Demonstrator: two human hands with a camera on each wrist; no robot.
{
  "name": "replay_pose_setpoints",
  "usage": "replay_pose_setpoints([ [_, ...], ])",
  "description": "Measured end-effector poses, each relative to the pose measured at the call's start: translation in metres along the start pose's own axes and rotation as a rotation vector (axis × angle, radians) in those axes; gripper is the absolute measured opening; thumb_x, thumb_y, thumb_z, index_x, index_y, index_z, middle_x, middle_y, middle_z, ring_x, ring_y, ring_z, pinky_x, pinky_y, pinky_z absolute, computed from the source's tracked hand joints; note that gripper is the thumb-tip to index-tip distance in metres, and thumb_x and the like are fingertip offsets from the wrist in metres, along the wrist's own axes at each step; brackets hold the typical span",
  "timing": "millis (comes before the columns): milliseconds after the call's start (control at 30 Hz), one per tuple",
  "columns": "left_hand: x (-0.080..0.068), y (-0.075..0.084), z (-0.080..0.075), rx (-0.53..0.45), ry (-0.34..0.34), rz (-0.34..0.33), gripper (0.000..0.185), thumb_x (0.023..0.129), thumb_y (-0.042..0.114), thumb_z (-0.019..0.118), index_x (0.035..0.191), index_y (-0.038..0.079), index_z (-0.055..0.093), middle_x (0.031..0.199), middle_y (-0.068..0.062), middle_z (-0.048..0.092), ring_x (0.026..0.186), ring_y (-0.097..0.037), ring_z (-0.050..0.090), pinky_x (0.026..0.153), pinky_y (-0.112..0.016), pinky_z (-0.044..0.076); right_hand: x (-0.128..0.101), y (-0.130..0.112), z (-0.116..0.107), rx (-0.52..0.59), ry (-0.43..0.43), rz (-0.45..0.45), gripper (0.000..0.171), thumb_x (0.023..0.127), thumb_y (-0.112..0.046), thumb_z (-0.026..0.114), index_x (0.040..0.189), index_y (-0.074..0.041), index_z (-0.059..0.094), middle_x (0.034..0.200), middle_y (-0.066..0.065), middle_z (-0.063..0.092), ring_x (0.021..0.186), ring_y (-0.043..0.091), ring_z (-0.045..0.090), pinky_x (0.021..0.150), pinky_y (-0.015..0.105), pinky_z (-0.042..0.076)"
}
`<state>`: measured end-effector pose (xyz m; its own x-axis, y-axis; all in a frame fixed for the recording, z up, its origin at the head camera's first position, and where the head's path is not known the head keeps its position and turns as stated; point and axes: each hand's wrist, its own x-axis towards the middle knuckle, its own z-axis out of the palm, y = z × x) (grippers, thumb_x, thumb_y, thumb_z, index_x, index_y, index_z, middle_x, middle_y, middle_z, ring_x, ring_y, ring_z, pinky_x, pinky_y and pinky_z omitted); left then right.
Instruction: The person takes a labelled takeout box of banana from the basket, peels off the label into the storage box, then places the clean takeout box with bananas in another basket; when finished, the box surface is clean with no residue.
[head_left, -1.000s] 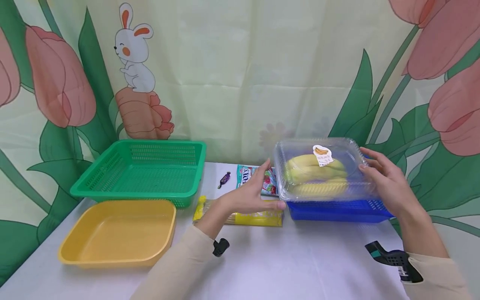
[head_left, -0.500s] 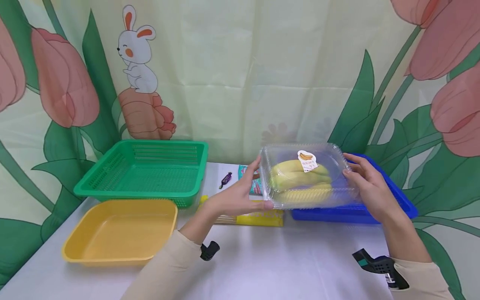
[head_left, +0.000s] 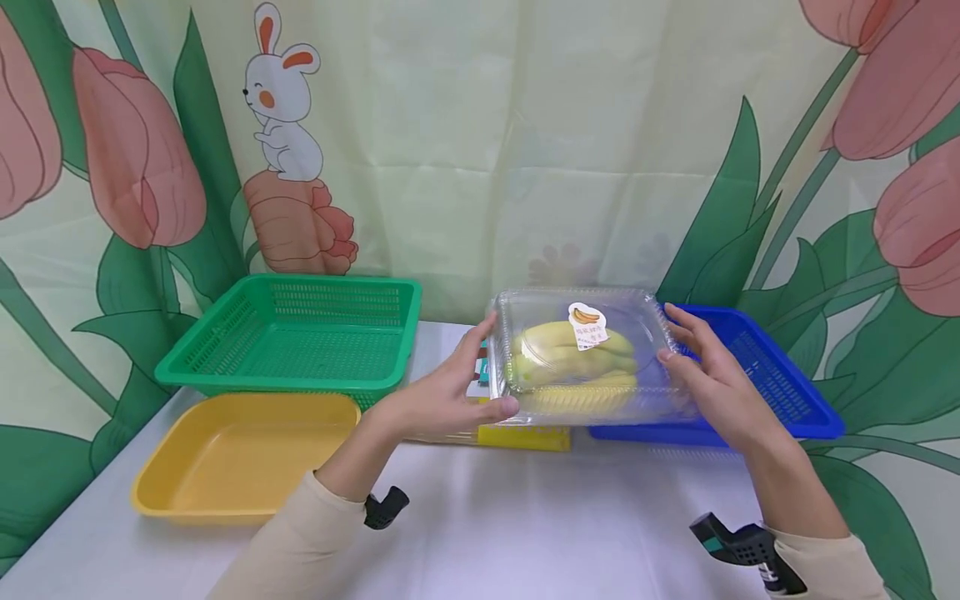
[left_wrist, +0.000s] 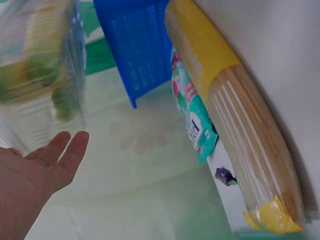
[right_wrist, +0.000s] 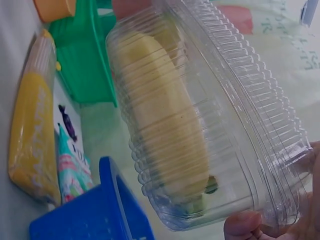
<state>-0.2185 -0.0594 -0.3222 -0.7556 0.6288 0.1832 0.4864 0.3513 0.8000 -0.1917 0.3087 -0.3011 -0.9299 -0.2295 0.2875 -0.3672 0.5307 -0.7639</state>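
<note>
Both hands hold a clear plastic clamshell box [head_left: 581, 404] up over the table, tilted with its lid toward me. Yellow-green bananas [head_left: 543, 362] lie inside, and a white label [head_left: 588, 325] with a banana picture is on the lid. My left hand [head_left: 442, 392] grips the left side, thumb at the front lower corner. At the right end, my right hand [head_left: 716, 387] has its thumb on the lid edge and fingers behind. The left wrist view shows the left fingers [left_wrist: 72, 155] at the box's lower edge. In the right wrist view the right thumb [right_wrist: 242, 222] touches the rim.
Behind and right of the box stands a blue basket [head_left: 795, 375]. A pack of spaghetti [left_wrist: 245, 135], a teal candy bag [left_wrist: 197, 122] and a purple wrapped candy [left_wrist: 226, 176] lie on the table. A green basket [head_left: 315, 383] and a yellow tub [head_left: 225, 508] stand on the left.
Both hands have carried the box of bananas left, away from over the blue basket. The left hand has closed onto the box's left side. More of the blue basket now shows.
</note>
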Motion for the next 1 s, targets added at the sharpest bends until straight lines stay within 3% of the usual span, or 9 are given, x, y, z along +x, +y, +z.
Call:
replay_pose_setpoints([
  [100, -0.006, 0.001, -0.005, -0.006, -0.002, 0.008, 0.109, 0.092, 0.056, 0.07, 0.163, 0.036, -0.011, 0.17, 0.015, 0.0, 0.153, -0.022, 0.026, 0.117, -0.047, 0.04, -0.002, -0.006, 0.005, 0.004, -0.017, -0.003, 0.063, 0.111, -0.026, 0.046, 0.166, -0.03, 0.014, 0.165, 0.024, 0.025, 0.134, 0.05, 0.047, 0.085, 0.015, 0.049],
  [200, -0.013, 0.003, -0.01, -0.006, 0.002, 0.026, 0.109, 0.093, 0.05, 0.072, 0.164, 0.033, -0.008, 0.17, 0.012, 0.004, 0.151, -0.022, 0.028, 0.115, -0.046, 0.042, -0.004, -0.012, 0.009, 0.008, -0.042, -0.012, 0.064, 0.11, -0.025, 0.046, 0.166, -0.031, 0.014, 0.166, 0.023, 0.022, 0.136, 0.055, 0.045, 0.086, 0.018, 0.051],
  [433, -0.033, 0.002, -0.02, 0.008, 0.012, 0.045, 0.106, 0.092, 0.045, 0.075, 0.164, 0.032, -0.001, 0.161, 0.011, 0.025, 0.143, -0.015, 0.035, 0.107, -0.042, 0.046, -0.01, -0.018, 0.02, 0.041, -0.128, -0.019, 0.072, 0.108, -0.018, 0.052, 0.166, -0.031, 0.011, 0.168, 0.021, 0.015, 0.138, 0.059, 0.041, 0.093, 0.051, 0.058],
  [567, -0.049, 0.0, -0.024, 0.01, 0.012, 0.0, 0.109, 0.09, 0.044, 0.078, 0.163, 0.035, -0.002, 0.161, 0.006, 0.027, 0.143, -0.019, 0.037, 0.108, -0.044, 0.047, -0.015, -0.019, 0.026, 0.117, -0.22, -0.03, 0.083, 0.104, -0.014, 0.061, 0.166, -0.029, 0.008, 0.169, 0.021, 0.009, 0.136, 0.065, 0.038, 0.087, 0.043, 0.061],
  [667, -0.059, 0.0, -0.029, 0.016, 0.016, -0.033, 0.116, 0.089, 0.043, 0.08, 0.161, 0.04, -0.009, 0.162, -0.002, 0.028, 0.144, -0.026, 0.041, 0.11, -0.049, 0.048, -0.018, -0.018, 0.031, 0.186, -0.286, -0.041, 0.09, 0.101, -0.012, 0.066, 0.166, -0.029, 0.007, 0.169, 0.017, 0.005, 0.134, 0.062, 0.042, 0.085, 0.036, 0.061],
  [767, -0.065, 0.001, -0.032, 0.028, 0.011, -0.041, 0.12, 0.087, 0.041, 0.082, 0.16, 0.043, -0.014, 0.161, -0.008, 0.032, 0.142, -0.029, 0.045, 0.109, -0.052, 0.049, -0.022, -0.018, 0.032, 0.229, -0.325, -0.058, 0.094, 0.098, -0.009, 0.069, 0.166, -0.028, 0.008, 0.17, 0.014, 0.005, 0.129, 0.049, 0.052, 0.084, 0.036, 0.062],
  [900, -0.07, 0.002, -0.035, 0.039, -0.014, -0.061, 0.116, 0.087, 0.042, 0.083, 0.162, 0.042, -0.006, 0.155, -0.002, 0.039, 0.137, -0.022, 0.049, 0.106, -0.044, 0.052, -0.031, -0.017, 0.032, 0.292, -0.387, -0.073, 0.097, 0.095, -0.001, 0.07, 0.167, -0.024, 0.008, 0.17, 0.012, 0.005, 0.115, 0.029, 0.063, 0.08, 0.039, 0.062],
  [1000, -0.074, 0.003, -0.035, 0.032, -0.035, -0.086, 0.114, 0.087, 0.041, 0.083, 0.163, 0.042, -0.003, 0.15, 0.002, 0.042, 0.134, -0.018, 0.049, 0.104, -0.037, 0.052, -0.037, -0.016, 0.033, 0.335, -0.43, -0.078, 0.099, 0.094, 0.002, 0.07, 0.167, -0.022, 0.007, 0.17, 0.01, 0.005, 0.111, 0.025, 0.064, 0.078, 0.04, 0.062],
])
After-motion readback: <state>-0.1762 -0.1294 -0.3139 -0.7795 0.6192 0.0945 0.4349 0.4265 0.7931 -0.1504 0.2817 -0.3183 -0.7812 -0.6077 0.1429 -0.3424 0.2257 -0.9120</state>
